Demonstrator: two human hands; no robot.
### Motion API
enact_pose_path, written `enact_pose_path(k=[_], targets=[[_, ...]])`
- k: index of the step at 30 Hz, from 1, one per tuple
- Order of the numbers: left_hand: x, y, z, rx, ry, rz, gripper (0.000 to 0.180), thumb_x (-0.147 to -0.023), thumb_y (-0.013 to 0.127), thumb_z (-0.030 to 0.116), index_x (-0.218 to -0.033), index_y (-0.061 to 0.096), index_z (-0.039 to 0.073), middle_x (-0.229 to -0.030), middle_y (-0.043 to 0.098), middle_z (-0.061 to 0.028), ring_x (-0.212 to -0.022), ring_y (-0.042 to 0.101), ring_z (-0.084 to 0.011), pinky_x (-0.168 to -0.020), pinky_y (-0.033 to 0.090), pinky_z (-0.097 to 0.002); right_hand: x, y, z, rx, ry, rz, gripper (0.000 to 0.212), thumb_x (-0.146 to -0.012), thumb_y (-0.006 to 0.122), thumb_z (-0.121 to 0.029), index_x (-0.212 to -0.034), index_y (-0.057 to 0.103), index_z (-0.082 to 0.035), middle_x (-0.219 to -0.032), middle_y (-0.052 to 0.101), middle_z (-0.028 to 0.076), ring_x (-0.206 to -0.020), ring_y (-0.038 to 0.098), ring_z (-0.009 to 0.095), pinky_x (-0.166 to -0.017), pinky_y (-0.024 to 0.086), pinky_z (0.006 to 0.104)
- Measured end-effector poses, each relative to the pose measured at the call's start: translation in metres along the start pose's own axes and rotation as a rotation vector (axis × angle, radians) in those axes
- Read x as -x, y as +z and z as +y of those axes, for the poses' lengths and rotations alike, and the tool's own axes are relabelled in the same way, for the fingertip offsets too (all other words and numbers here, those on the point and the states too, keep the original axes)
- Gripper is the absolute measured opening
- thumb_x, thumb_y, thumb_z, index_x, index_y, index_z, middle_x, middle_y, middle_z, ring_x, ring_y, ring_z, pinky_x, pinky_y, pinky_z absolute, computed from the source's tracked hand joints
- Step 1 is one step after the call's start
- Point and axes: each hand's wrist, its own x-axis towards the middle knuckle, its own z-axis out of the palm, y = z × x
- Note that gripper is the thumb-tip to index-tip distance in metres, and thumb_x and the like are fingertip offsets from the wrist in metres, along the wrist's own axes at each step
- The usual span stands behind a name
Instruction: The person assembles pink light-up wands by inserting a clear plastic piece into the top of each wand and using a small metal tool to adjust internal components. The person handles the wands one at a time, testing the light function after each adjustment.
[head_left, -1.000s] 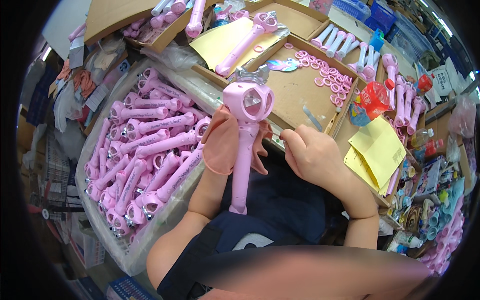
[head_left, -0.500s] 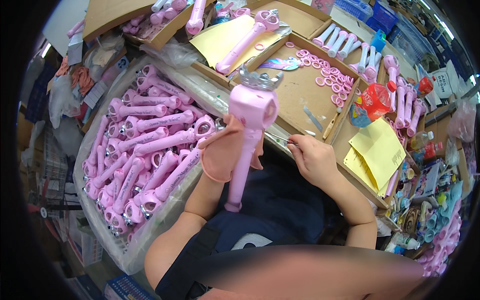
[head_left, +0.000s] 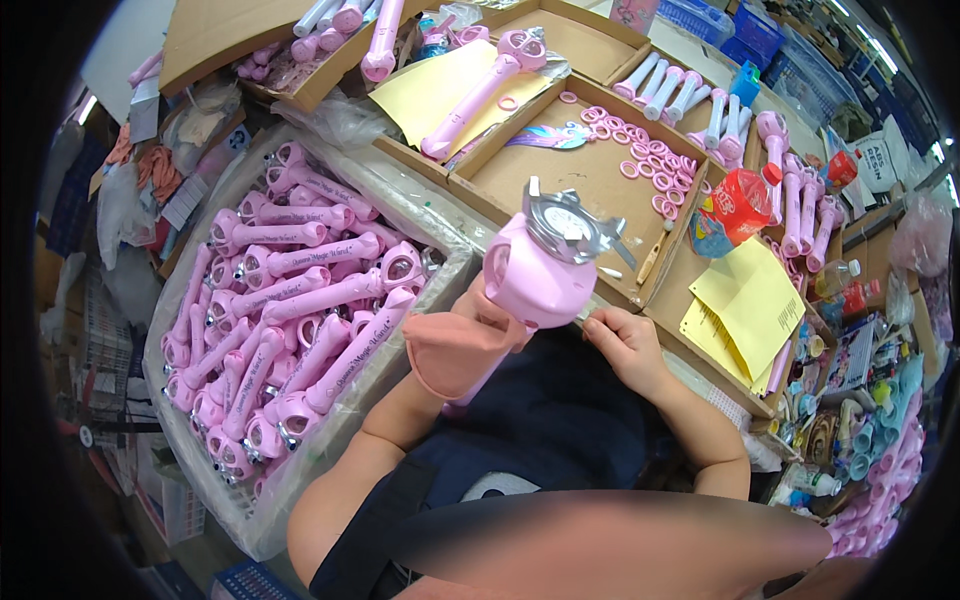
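Observation:
My left hand (head_left: pixel 465 345), partly hidden by a salmon-coloured cloth (head_left: pixel 450 358), is closed round a pink toy wand (head_left: pixel 530 285). The wand is tilted with its head towards me, so the top of its silver crown (head_left: pixel 570 225) shows. Most of its handle is behind the cloth and hand. To the right, my right hand (head_left: pixel 630 350) is closed in a pinch at the table edge, in front of my dark apron (head_left: pixel 560 410). What lies in its fingers is mostly hidden. A thin-handled brush (head_left: pixel 655 252) rests in the cardboard tray just beyond it.
At left stands a plastic-lined crate (head_left: pixel 440 310) heaped with pink wands. The cardboard tray (head_left: pixel 570 165) holds pink rings (head_left: pixel 655 160). Yellow sheets (head_left: pixel 745 305) and a red-labelled bottle (head_left: pixel 740 205) are at right. Another wand (head_left: pixel 480 95) lies on yellow paper at the back.
The wand has tipped from nearly upright, its crowned head coming towards me and to the right. My right hand has lowered slightly; the thin metal tool seen in it earlier is now hidden.

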Motion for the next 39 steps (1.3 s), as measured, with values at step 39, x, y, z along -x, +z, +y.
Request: enact_pose_path(k=[39], targets=[[-0.049, -0.001, -0.069, -0.324, 0.277, -0.391, 0.026, -0.076, 0.067, 0.02, -0.097, 0.062, 0.006, -0.09, 0.061, -0.0116, -0.093, 0.059, -0.0283, -0.084, 0.048, -0.0354, 0.01, 0.001, -0.005, 0.796, -0.457, 0.28, 0.018, -0.084, 0.077, -0.025, -0.094, 0.07, -0.012, -0.063, 0.052, 0.005, -0.052, 0.055, 0.023, -0.048, 0.043, 0.0345]])
